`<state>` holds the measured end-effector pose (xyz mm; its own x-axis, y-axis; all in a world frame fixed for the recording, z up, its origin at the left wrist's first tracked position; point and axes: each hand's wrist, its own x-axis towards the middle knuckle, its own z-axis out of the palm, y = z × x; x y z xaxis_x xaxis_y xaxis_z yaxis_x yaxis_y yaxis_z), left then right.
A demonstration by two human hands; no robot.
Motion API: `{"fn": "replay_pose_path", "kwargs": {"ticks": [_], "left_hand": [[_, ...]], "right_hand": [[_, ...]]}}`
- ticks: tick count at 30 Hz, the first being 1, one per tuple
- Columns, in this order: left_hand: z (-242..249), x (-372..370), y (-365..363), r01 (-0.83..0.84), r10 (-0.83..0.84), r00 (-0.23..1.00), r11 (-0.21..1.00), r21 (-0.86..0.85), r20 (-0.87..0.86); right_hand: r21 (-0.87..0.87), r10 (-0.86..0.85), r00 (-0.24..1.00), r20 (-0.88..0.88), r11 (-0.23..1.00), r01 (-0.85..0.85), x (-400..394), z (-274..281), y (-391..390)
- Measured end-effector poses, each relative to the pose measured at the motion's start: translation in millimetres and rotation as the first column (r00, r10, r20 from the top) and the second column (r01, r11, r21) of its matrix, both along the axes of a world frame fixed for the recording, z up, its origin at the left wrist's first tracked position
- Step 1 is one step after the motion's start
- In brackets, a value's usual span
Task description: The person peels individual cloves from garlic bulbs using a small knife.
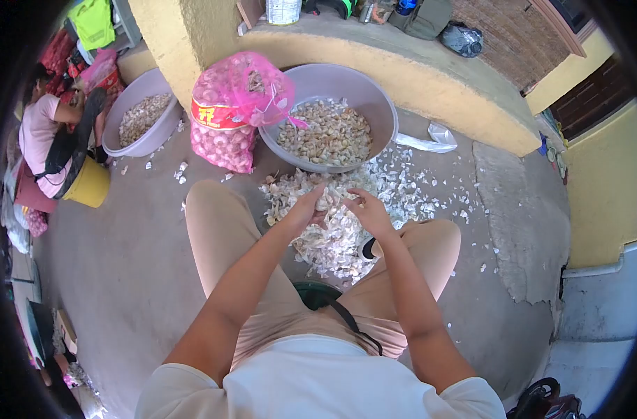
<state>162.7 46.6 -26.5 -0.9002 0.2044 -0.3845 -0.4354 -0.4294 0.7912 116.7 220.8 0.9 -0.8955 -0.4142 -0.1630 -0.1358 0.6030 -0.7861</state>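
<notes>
Both my hands are between my knees, above a heap of white garlic skins on the floor. My left hand is curled, palm turned inward, round a pale garlic bulb that blends with the skins behind it. Just to the right is my right hand, its thumb and fingers bent but apart, with nothing visible in them. Beyond the hands stands a wide grey basin holding many loose garlic cloves. Against its left side leans a pink mesh sack full of garlic bulbs.
Another person sits at the far left on a yellow bucket, beside a second basin of cloves. Behind the basins run a yellow pillar and a low ledge. Clear plastic lies right of my basin.
</notes>
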Motion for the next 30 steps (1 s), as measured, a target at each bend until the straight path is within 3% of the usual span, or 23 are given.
{"fn": "replay_pose_path", "kwargs": {"ticks": [3, 9, 12, 14, 18, 20, 24, 27, 30], "left_hand": [[-4.1, 0.7, -2.5, -0.010, 0.010, 1.000, 1.000, 0.028, -0.011], [-4.6, 2.2, 6.6, -0.093, 0.092, 0.996, 0.993, -0.073, -0.014], [-8.5, 0.9, 6.2, -0.109, 0.110, 0.994, 0.987, -0.119, 0.007], [-11.1, -1.6, 4.8, -0.117, 0.121, 0.993, 0.976, -0.182, 0.006], [-4.7, -0.6, 0.6, 0.026, -0.020, 0.999, 0.982, -0.186, 0.036], [-4.6, 0.5, 5.2, 0.050, -0.047, 0.999, 0.988, -0.143, 0.022], [0.7, 0.8, 7.9, 0.110, -0.152, 0.984, 0.929, -0.354, -0.094], [-1.3, -2.2, 1.7, 0.219, -0.291, 0.950, 0.881, -0.420, -0.113], [-3.7, 3.3, 5.8, 0.240, -0.329, 0.932, 0.877, -0.416, -0.155]], "right_hand": [[-0.320, 0.054, 0.993, 0.102, 0.947, -0.019, 4.6, -6.9, -8.4], [-0.221, 0.081, 0.994, -0.078, 0.970, -0.097, 23.3, -3.0, -29.4], [-0.315, 0.065, 0.993, 0.097, 0.949, -0.031, 16.8, -17.5, -30.4], [-0.374, 0.061, 0.994, 0.090, 0.927, -0.023, 16.1, -16.4, -31.0], [-0.322, 0.052, 0.998, -0.026, 0.945, -0.058, 10.8, -16.6, -29.7], [-0.353, 0.005, 1.000, 0.018, 0.935, 0.002, 10.0, -14.9, -28.7], [-0.384, -0.066, 0.998, 0.017, 0.921, 0.068, 4.2, -17.4, -27.2], [-0.250, -0.161, 0.980, -0.119, 0.960, 0.127, 0.1, -15.8, -21.6], [-0.274, -0.410, 0.904, -0.122, 0.889, 0.366, -20.9, -26.1, -9.6]]}}
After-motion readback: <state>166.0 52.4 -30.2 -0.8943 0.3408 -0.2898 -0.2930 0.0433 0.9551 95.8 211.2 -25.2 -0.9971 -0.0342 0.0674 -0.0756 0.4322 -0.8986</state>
